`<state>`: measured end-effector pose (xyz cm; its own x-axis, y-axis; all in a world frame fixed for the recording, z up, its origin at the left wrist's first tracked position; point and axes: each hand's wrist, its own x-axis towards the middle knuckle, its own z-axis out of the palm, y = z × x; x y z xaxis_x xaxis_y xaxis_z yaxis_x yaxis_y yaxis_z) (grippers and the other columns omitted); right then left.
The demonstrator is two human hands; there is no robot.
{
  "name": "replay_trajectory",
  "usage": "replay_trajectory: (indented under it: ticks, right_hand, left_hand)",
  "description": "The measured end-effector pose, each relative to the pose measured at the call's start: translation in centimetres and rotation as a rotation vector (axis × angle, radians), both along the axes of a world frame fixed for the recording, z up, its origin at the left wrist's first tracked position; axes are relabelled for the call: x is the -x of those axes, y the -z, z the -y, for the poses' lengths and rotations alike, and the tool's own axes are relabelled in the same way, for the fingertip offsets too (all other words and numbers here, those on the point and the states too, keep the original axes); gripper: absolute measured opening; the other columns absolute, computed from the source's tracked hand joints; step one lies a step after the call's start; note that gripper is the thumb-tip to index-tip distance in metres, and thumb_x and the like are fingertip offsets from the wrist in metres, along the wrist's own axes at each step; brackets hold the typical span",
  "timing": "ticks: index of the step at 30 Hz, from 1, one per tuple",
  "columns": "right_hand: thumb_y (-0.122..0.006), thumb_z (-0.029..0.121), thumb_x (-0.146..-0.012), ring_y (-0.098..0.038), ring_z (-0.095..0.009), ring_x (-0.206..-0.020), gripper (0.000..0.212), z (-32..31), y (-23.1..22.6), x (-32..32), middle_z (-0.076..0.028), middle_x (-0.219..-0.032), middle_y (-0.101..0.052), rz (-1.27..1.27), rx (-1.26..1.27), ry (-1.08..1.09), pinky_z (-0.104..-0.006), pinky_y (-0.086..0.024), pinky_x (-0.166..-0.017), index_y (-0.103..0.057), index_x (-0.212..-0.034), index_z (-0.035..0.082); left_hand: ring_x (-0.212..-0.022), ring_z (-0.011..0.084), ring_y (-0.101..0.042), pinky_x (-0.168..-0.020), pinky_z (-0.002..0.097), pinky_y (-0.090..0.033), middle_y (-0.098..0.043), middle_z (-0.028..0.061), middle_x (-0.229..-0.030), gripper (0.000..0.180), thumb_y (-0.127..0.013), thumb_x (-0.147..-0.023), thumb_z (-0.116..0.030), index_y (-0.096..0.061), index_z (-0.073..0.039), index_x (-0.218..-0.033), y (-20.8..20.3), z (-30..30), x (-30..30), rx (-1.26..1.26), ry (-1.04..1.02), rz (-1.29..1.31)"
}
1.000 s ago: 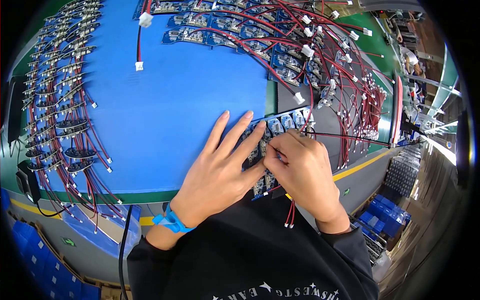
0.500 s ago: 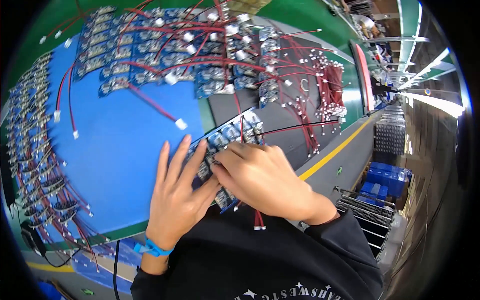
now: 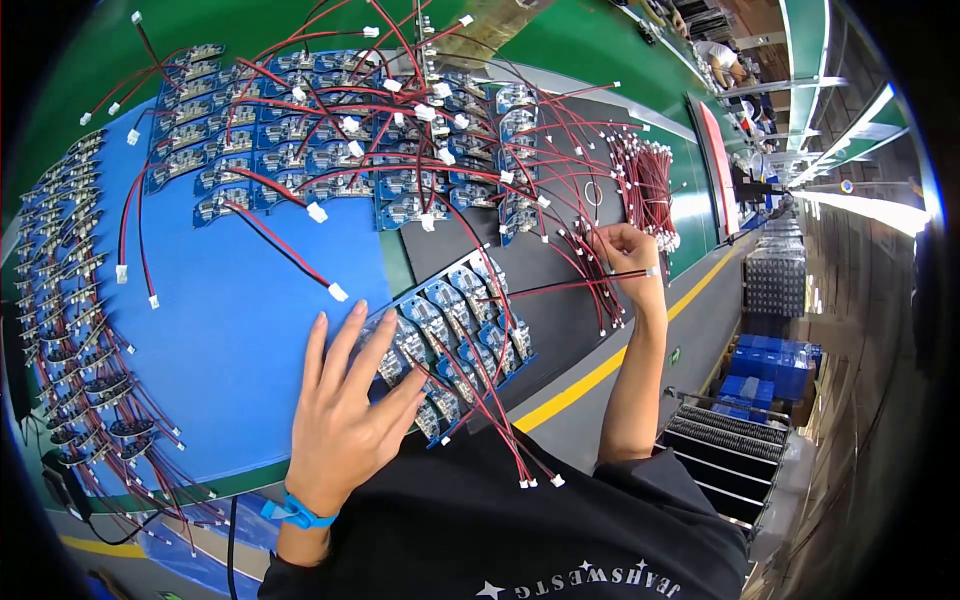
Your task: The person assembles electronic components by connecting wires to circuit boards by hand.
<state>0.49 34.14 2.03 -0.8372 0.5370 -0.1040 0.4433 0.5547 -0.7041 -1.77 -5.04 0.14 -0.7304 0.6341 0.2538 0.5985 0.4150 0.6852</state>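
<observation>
My left hand [image 3: 355, 410] lies with fingers spread on the left side of a panel of small blue circuit boards [image 3: 455, 320]. A blue band circles that wrist. Several red-and-black wire leads [image 3: 490, 395] trail across the panel, and white connectors [image 3: 557, 481] hang over its near edge. Farther right, my right hand [image 3: 632, 255] reaches to a loose group of red-and-black leads with white plugs [image 3: 600, 285] on the black mat. Its thumb and fingers are pinched together among these leads, seemingly on one of them; the fingertips are partly hard to make out.
Rows of wired blue boards [image 3: 300, 130] cover the far part of the blue mat [image 3: 220, 330]. More boards [image 3: 65, 270] stand stacked along the left edge. A thick bundle of leads [image 3: 650, 185] lies at the far right. Beyond the table are a yellow floor line [image 3: 570, 393] and blue crates [image 3: 765, 370].
My right hand has left the board panel and moved right to the loose leads. My left hand stays on the panel, now fully showing the boards and the leads across them.
</observation>
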Motion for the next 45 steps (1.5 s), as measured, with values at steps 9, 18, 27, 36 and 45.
replay_trajectory:
  ticks: [9,18,27,36,45]
  right_hand:
    - [-0.073,0.01,-0.087,-0.055,-0.005,-0.065,0.016,-1.3,0.8,-1.2,-0.003,-0.074,-0.066,-0.039,-0.037,0.021,-0.022,-0.046,-0.061,-0.067,-0.09,-0.004]
    - [-0.072,0.008,-0.087,-0.056,-0.006,-0.064,0.013,-0.4,0.3,-0.4,0.0,-0.073,-0.064,0.06,-0.092,-0.037,-0.0224,-0.046,-0.06,-0.066,-0.09,-0.002]
    - [-0.065,0.008,-0.094,-0.061,-0.007,-0.067,0.011,0.0,-1.3,-1.4,-0.002,-0.079,-0.067,-0.271,0.042,0.042,-0.0197,-0.048,-0.062,-0.065,-0.098,-0.002]
    - [-0.069,0.002,-0.088,-0.051,-0.001,-0.063,0.004,6.8,-8.4,-0.9,0.003,-0.074,-0.059,-0.456,-0.514,-0.003,-0.0163,-0.037,-0.051,-0.067,-0.089,-0.002]
    - [-0.074,0.003,-0.073,-0.056,-0.024,-0.05,0.014,21.5,-9.7,1.7,-0.007,-0.064,-0.055,-0.043,-0.225,-0.83,-0.0339,-0.044,-0.047,-0.065,-0.084,0.004]
  left_hand:
    - [-0.133,0.0408,-0.043,-0.111,0.0614,-0.027,-0.055,0.0182,-0.136,0.021,-0.076,-0.074,-0.013,-0.077,-0.012,-0.095,-0.1,0.1,0.0,0.011,-0.003,0.013]
    - [-0.133,0.0408,-0.043,-0.111,0.0611,-0.027,-0.054,0.0182,-0.137,0.021,-0.075,-0.074,-0.013,-0.077,-0.012,-0.095,-0.1,0.0,0.0,0.013,0.0,0.004]
    - [-0.133,0.041,-0.043,-0.11,0.0614,-0.028,-0.054,0.0183,-0.137,0.022,-0.075,-0.073,-0.012,-0.077,-0.012,-0.095,-0.1,-0.1,-0.1,0.017,-0.003,-0.006]
    - [-0.132,0.0425,-0.044,-0.11,0.0611,-0.029,-0.054,0.0182,-0.137,0.021,-0.077,-0.071,-0.011,-0.078,-0.012,-0.092,-0.2,0.6,-0.3,0.017,-0.036,0.003]
    - [-0.135,0.0432,-0.039,-0.111,0.0573,-0.031,-0.048,0.0219,-0.141,0.023,-0.074,-0.072,-0.019,-0.075,-0.012,-0.094,0.6,1.0,-0.1,-0.01,-0.04,0.0]
